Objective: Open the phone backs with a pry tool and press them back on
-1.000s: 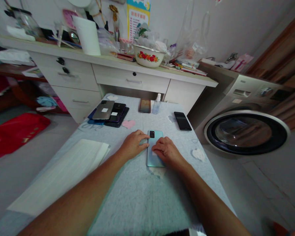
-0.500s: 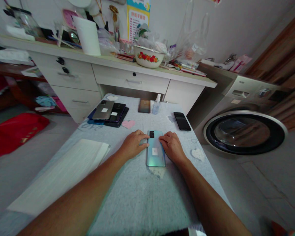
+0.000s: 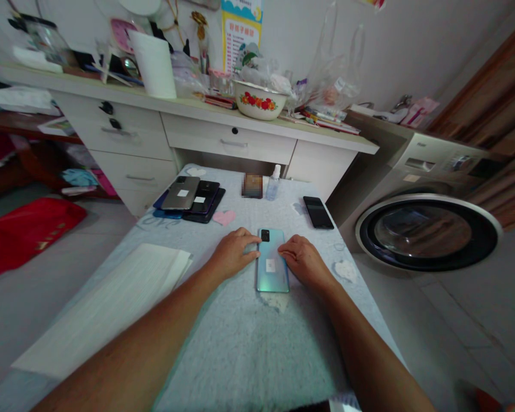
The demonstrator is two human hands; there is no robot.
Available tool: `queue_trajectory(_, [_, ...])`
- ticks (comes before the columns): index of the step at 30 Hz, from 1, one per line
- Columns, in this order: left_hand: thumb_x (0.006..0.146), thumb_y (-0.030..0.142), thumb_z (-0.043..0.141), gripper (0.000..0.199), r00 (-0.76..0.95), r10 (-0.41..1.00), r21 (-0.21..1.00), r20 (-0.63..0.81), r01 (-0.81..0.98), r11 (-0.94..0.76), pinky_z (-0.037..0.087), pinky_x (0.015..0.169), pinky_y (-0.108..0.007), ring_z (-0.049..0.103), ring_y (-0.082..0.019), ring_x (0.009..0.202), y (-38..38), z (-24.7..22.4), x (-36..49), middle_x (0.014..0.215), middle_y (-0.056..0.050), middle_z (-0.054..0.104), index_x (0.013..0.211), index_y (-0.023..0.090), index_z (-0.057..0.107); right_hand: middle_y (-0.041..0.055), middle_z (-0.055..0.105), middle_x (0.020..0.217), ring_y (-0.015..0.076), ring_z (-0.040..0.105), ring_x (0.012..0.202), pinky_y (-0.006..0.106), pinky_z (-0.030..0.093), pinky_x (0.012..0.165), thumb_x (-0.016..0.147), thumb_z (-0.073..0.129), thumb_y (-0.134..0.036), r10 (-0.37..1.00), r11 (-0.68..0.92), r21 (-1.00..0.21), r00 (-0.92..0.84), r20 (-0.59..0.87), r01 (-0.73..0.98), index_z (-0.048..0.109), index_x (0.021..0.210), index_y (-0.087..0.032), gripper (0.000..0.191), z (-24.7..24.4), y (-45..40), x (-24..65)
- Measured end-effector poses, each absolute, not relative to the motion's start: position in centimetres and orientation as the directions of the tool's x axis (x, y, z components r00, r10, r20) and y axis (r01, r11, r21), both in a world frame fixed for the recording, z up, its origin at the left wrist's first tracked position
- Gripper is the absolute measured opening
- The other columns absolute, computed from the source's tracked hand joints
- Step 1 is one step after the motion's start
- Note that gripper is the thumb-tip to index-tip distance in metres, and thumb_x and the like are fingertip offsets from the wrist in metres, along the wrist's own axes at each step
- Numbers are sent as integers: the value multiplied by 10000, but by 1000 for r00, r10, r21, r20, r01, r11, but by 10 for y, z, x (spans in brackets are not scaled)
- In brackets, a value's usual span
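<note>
A pale blue-green smartphone lies back side up on the cloth-covered table, its dark camera block at the far left corner and a small white label on its back. Against its left edge rest the thumb and fingertips of my left hand, closed on that side. My right hand is at the right edge, fingertips pinched together over the phone's back; anything between them is too small to make out. Further off, a black phone lies to the right, and several stacked phones are at the left.
Near the table's far edge are a clear spray bottle and a small pixelated item. A long whitish sheet covers the left side. Beyond stand a drawer desk with a flowered bowl, and a washing machine at right.
My right hand has shifted slightly down along the phone's right edge, its fingers drawn closer together. My left hand and the phone stay about where they were.
</note>
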State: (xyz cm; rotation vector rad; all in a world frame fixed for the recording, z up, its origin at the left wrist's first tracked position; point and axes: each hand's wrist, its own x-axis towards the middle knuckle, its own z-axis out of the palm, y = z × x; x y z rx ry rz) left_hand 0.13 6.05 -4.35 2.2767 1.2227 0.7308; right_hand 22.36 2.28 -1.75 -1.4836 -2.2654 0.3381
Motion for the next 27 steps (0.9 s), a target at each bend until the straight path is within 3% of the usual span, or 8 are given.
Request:
queue_trajectory(13, [808,255,658,284,468,844,610,263,597,-521,479,819,-329,594,-207,924,62,-49,1,996,-45,603,1089,229,688,41,647,868,170,540,859,303,408,800,839,607,-83,793,603,-420,-563,231,678,737,892,-210,190,-14,11,214])
queue_trajectory(27, [803,265,658,285,471,849,610,240,607,-509,479,817,-325,595,-206,930,60,-43,1,992,-41,603,1085,237,685,61,628,921,188,505,882,324,380,817,908,568,-189,886,453,-367,-366,283,813,732,970,-216,177,-30,25,206])
